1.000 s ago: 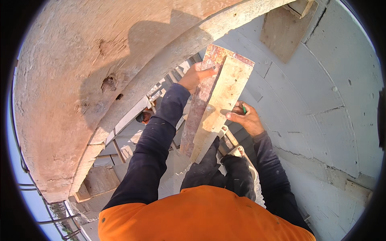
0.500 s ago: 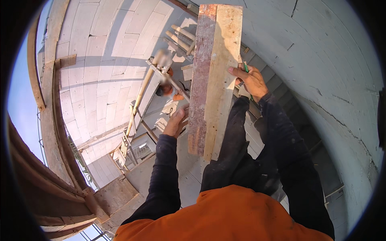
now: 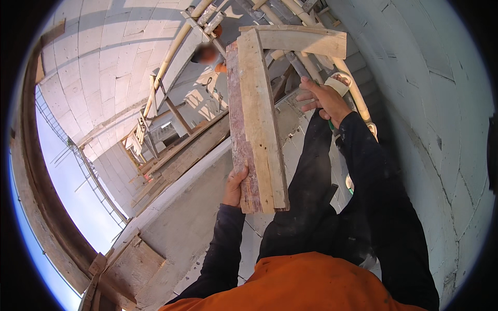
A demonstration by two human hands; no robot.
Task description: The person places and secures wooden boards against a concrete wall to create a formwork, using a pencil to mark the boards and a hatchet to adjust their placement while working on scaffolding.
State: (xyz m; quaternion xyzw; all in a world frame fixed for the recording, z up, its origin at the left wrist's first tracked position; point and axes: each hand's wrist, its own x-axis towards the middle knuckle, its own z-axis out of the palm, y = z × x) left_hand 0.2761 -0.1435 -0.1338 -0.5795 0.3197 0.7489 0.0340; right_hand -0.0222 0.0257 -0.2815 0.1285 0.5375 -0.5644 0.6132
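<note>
My left hand (image 3: 236,185) grips the lower left edge of a long wooden board (image 3: 259,124), its thumb on the face. The board has a worn reddish strip on its left and bare pale wood on its right. At its far end a pale plank (image 3: 306,41) runs off to the right; how the two join cannot be told. To the right of the board, apart from it, is my right hand (image 3: 332,101), fingers stretched out. A thin green pencil (image 3: 331,125) is tucked in that hand, its ends showing past the fingers.
A grey block wall (image 3: 441,129) curves along the right. Bamboo poles (image 3: 355,96) stand beyond my right hand. Further off at the left are a pale block wall (image 3: 119,67) and another person (image 3: 205,53). Timber framing (image 3: 46,217) lines the left rim.
My right hand has let go of the board's right edge. My left hand now wraps its lower left edge. The board leans differently, and the plank at its far end has come into view.
</note>
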